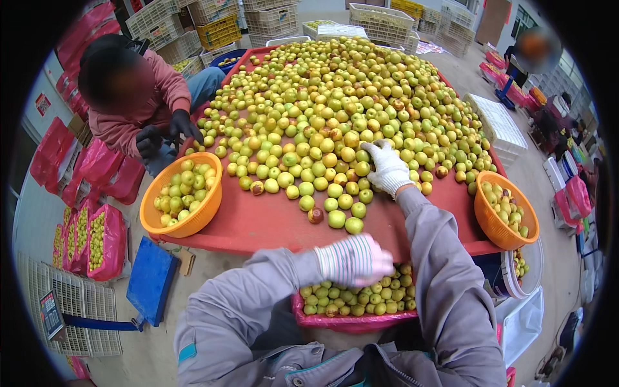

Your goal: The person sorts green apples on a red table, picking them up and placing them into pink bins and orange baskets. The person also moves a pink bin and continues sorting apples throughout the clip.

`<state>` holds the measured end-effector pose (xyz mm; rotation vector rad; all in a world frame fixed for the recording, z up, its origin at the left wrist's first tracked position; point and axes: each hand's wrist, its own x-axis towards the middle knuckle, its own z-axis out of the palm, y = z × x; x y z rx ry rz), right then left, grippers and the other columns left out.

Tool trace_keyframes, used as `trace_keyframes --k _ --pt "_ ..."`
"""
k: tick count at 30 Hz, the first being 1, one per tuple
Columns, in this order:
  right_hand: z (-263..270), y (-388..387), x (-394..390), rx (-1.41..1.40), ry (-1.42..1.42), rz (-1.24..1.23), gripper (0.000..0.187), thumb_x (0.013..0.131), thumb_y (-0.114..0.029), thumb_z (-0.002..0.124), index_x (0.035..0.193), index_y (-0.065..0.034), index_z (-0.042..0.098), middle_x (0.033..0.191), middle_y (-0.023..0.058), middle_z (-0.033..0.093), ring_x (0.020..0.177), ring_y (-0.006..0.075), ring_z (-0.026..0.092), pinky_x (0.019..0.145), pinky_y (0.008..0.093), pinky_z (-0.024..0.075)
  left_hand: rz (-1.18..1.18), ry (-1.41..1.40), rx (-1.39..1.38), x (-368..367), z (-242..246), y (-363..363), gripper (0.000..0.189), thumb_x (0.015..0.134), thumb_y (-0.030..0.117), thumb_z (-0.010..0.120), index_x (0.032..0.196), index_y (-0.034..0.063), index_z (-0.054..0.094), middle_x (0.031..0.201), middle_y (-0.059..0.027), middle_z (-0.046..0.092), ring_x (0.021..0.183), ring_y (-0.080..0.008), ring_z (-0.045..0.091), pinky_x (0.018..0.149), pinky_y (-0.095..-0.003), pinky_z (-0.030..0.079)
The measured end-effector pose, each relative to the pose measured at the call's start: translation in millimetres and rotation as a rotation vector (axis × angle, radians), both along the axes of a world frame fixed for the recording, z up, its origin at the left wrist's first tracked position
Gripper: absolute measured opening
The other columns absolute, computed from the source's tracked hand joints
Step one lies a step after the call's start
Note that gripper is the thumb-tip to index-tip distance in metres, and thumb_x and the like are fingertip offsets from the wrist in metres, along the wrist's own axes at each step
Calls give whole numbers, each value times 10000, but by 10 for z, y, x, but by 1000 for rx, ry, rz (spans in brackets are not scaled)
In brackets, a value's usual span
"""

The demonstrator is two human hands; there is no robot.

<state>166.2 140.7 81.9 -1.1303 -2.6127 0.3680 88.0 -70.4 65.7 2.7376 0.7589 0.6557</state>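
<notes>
Round yellow-green fruits, jujube-like, some with brown patches, form a large heap (338, 106) on a red-covered table (271, 222). My right hand (388, 167), in a white knitted glove, reaches into the near side of the heap, its fingers among the fruits; whether it grips one is hidden. My left hand (355, 260), in a striped white glove and blurred, is over a crate lined with pink plastic (333, 321) full of the same fruits, at the table's near edge. Its fingertips and anything in them cannot be made out. One browned fruit (316, 215) lies on the near side of the heap.
Orange baskets of fruit stand at the table's left (208, 208) and right (532, 232) corners. A co-worker in dark gloves (181, 126) sits at the left. A blue platform scale (152, 280) stands lower left, a white bucket (532, 271) lower right. Stacked crates (273, 22) are behind.
</notes>
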Motion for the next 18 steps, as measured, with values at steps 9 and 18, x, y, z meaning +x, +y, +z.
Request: trace_keyframes --k 9,18 --pt "-103 -69 428 -30 450 -121 314 817 -121 707 1129 -131 676 1327 171 568 1138 333 653 1001 388 547 1002 356 -19 -1105 116 1354 536 882 329 727 1374 150 614 1277 -123 620 1173 -321 608 994 -465 495" --pt "-113 512 1803 -592 594 -408 272 992 -253 715 1227 -118 700 930 4 683 648 69 581 520 264 491 942 404 84 -974 80 1574 447 814 212 777 1228 152 620 1111 -166 612 1041 -346 656 877 -488 530"
